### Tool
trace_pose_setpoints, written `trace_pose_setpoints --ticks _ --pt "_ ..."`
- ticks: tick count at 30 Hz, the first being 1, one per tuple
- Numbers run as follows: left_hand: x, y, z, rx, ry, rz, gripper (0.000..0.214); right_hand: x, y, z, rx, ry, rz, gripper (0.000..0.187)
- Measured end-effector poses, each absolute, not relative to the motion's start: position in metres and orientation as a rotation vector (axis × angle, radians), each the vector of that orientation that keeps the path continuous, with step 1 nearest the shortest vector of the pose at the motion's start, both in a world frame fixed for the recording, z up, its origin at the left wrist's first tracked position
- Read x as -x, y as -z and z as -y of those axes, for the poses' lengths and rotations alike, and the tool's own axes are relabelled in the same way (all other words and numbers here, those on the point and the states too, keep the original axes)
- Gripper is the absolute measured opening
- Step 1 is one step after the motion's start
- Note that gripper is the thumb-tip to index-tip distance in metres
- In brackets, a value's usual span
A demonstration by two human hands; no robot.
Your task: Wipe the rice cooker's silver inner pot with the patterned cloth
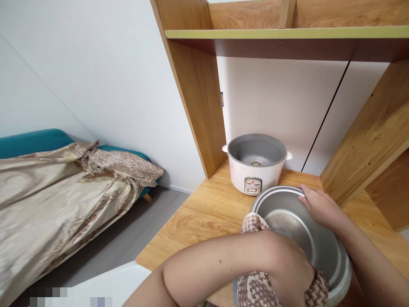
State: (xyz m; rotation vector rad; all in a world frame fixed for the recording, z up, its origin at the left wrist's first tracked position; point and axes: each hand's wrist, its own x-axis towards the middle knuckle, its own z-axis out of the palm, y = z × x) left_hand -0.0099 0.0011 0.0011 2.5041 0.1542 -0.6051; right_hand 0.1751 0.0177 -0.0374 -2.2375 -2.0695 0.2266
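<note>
A grey metal inner pot (287,213) is tilted toward me over the wooden desk, its bowl facing up. My right hand (319,207) grips the pot's far right rim, thumb on the inner side. My left hand (292,273) is closed on a brown-and-white patterned cloth (255,285) at the pot's near side; its fingertips are hidden. Part of the cloth hangs over the pot's left rim. Just behind the pot stands a white rice cooker body (238,172), lidless, showing its bare grey inside and the round plate at the bottom.
The wooden desk (179,228) has a side panel (194,85) on the left and a shelf (287,33) overhead. A slanted wooden board (373,128) rises at right. Off to the left is a teal sofa (38,138) draped with a beige cover (57,204).
</note>
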Motion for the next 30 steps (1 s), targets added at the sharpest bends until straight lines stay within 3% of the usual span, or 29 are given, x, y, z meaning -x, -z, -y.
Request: trace_pose_setpoints --ticks 4,21,30 --pt "0.008 -0.0087 -0.0018 -2.533 0.912 0.068 0.043 -0.1748 0.0372 -0.0176 2.243 -0.218 2.065 0.04" --pt "0.0063 -0.0059 -0.0016 -2.621 0.84 0.102 0.035 -0.1737 0.0353 -0.0173 2.253 -0.216 2.067 0.039" --pt "0.0041 -0.0105 -0.0004 -2.604 0.937 0.061 0.045 -0.1743 0.0369 -0.0177 2.242 -0.208 2.07 0.039"
